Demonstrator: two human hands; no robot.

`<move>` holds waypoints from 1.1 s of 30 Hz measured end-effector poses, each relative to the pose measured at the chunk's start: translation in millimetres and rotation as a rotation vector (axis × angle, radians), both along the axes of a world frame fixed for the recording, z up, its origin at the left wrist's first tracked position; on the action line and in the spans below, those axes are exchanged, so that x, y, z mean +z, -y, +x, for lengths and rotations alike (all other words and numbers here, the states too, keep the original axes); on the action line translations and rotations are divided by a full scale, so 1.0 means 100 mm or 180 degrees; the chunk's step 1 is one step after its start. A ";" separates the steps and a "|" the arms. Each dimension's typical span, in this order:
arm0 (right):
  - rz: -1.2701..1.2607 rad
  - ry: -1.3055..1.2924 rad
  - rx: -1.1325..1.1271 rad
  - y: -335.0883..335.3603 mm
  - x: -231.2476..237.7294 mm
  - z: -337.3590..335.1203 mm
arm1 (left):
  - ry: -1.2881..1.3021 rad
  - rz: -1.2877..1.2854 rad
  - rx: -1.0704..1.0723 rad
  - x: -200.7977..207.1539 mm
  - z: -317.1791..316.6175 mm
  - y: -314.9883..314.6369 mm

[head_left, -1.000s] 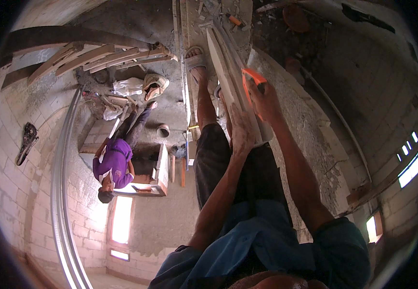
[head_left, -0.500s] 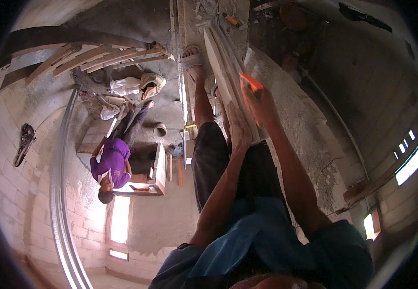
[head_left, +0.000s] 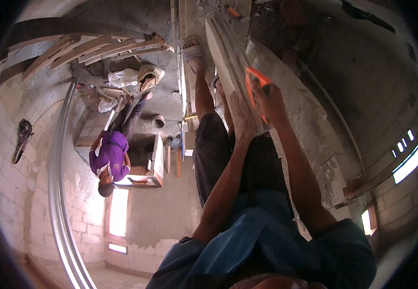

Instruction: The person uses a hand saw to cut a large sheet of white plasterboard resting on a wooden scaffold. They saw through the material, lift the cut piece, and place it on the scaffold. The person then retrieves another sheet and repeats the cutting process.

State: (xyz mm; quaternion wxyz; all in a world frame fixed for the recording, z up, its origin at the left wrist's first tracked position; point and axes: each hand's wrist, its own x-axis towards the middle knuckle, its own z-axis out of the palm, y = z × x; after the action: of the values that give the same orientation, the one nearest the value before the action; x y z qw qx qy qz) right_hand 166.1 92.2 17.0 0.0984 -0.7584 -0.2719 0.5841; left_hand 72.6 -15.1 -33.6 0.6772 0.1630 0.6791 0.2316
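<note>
A long, pale, flat-faced beam [head_left: 220, 58] runs away from my lap between my legs. On its near part my left hand [head_left: 243, 119] lies flat, fingers stretched out along the surface. My right hand [head_left: 269, 102] grips an orange hand float [head_left: 251, 79], a flat tool with a handle, at the beam's right side. The float is tilted nearly edge-on, and my fingers hide part of its handle. I cannot tell whether its face touches the beam.
A person in a purple shirt [head_left: 112, 151] is at the left, beside a box-like block structure [head_left: 158, 161]. Wooden slats [head_left: 93, 49] lie at the upper left. An orange-handled tool [head_left: 233, 11] lies beyond the beam. A round pot [head_left: 158, 121] stands on the floor.
My right hand and the float have come slightly nearer and to the right, and the float is less blurred. My left hand's fingers now lie flatter on the beam. The view has shifted a little.
</note>
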 end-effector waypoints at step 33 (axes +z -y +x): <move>-0.0188 -0.0013 -0.0068 -0.62 -0.70 -0.33 | -0.0472 0.0355 -0.0597 0.36 -0.20 -0.42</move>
State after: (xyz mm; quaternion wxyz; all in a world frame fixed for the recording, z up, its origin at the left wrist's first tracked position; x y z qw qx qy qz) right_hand 133.0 154.4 -52.7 0.0827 -0.7626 -0.2462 0.5924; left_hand 52.5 27.1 2.1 0.6337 0.2799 0.6951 0.1920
